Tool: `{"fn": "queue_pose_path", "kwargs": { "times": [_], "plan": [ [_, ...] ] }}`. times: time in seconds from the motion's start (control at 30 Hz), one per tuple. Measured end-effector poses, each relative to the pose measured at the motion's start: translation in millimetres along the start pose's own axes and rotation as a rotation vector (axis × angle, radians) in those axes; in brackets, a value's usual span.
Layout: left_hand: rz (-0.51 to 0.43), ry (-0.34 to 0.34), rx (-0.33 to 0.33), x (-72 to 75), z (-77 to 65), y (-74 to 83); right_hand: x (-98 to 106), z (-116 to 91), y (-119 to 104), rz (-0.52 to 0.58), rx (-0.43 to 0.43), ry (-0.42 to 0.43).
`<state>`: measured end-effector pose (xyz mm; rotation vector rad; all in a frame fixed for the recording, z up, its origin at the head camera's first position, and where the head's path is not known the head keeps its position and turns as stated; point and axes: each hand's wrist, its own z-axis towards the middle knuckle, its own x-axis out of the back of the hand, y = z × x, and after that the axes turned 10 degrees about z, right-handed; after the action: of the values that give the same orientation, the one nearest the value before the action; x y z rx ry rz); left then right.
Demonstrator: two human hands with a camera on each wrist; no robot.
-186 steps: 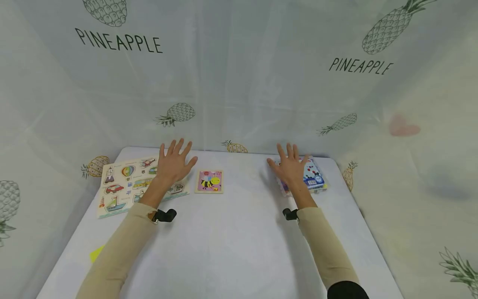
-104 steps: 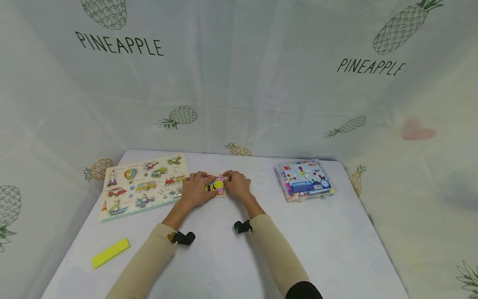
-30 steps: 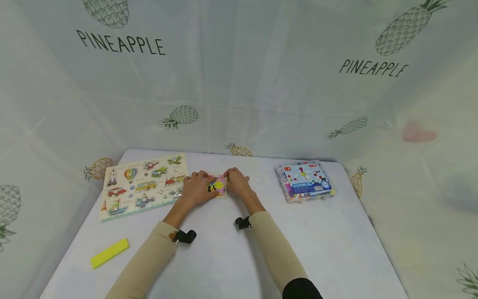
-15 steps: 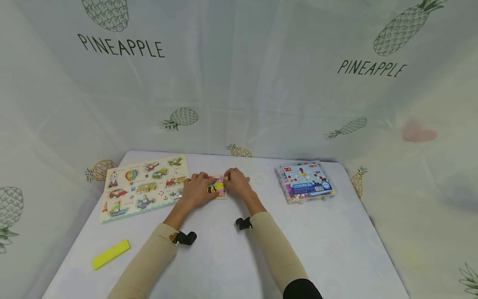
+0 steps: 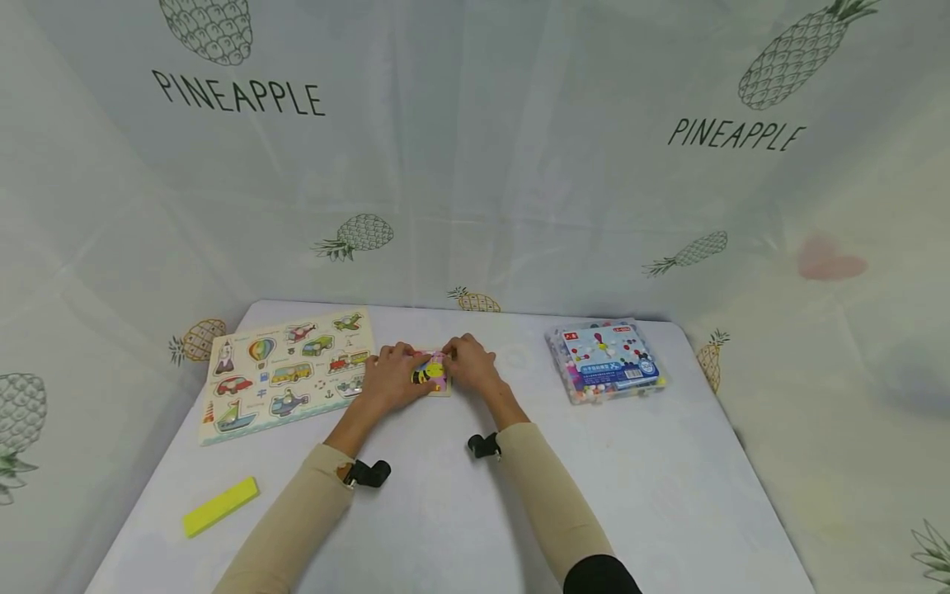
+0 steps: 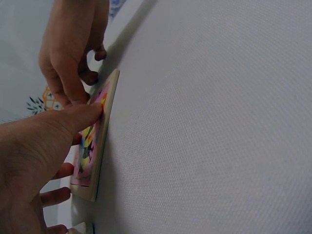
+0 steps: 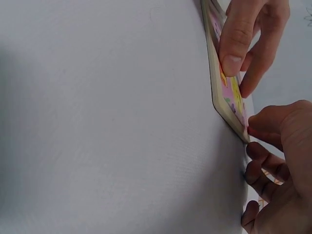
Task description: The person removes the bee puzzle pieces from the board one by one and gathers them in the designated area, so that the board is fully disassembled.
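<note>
A small square wooden bee puzzle (image 5: 439,384) with a pink background lies on the white table. My left hand (image 5: 387,379) covers its left part and holds it. The left thumb (image 6: 85,116) bears on the picture near the front edge, and a fingertip touches the face farther back. My right hand (image 5: 472,365) is at the back right corner, where thumb and index finger (image 7: 269,121) pinch together at the puzzle's edge. Its other fingers curl beside the board. Whether they grip a loose piece or the frame I cannot tell.
A large vehicle puzzle board (image 5: 297,417) lies to the left, close by my left hand. A yellow bar (image 5: 221,506) is at the front left. At the back right lies a clear box (image 5: 610,361) of colourful parts. A pineapple-print curtain (image 5: 475,181) hangs behind the table.
Both hands came down from above the table onto the bee puzzle, uncovering the box and the yellow bar. In the last second only the right fingertips have shifted slightly at the corner.
</note>
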<state>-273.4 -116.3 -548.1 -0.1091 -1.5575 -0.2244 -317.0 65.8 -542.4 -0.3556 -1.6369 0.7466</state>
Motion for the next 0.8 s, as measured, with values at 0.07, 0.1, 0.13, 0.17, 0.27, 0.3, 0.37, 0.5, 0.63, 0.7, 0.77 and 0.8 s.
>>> {"fn": "queue_pose_path", "kwargs": {
  "times": [0.07,0.1,0.13,0.17,0.27,0.3,0.37,0.5,0.63,0.7,0.77,0.8],
  "plan": [
    [0.0,0.003,0.002,-0.1,-0.2,0.1,-0.2,-0.1,-0.5,-0.001,-0.001,0.001],
    [-0.001,0.002,0.004,-0.1,-0.2,0.2,-0.2,-0.2,-0.8,-0.001,-0.003,0.003],
    [-0.001,0.004,0.003,-0.1,0.0,0.2,-0.1,-0.5,-1.1,0.001,-0.005,0.006],
    [-0.001,0.005,0.003,0.1,-0.1,0.2,-0.1,-0.6,-1.3,0.001,-0.007,0.01],
    [0.001,0.004,0.003,0.5,0.1,0.1,0.3,-1.1,-2.1,0.008,-0.013,0.024],
    [0.001,0.003,0.003,0.8,0.1,0.0,0.6,-1.0,-2.5,0.012,-0.014,0.029],
    [0.004,0.005,0.001,1.7,0.0,-0.1,0.8,-0.8,-3.2,0.007,-0.012,0.033],
    [0.001,0.009,0.003,3.0,-0.3,0.1,0.8,1.2,-5.1,-0.028,-0.006,0.029],
    [-0.006,0.02,0.001,2.0,-0.9,0.4,0.5,2.7,-6.2,-0.047,-0.021,0.015],
    [-0.004,0.029,-0.002,1.3,-1.4,0.4,0.6,2.4,-6.3,-0.039,-0.03,0.008],
    [-0.008,0.035,-0.003,1.2,-2.0,0.6,0.1,2.0,-5.7,-0.03,-0.035,0.004],
    [-0.008,0.036,-0.005,1.4,-2.3,0.5,0.0,1.6,-5.5,-0.024,-0.036,0.001]
  ]
}}
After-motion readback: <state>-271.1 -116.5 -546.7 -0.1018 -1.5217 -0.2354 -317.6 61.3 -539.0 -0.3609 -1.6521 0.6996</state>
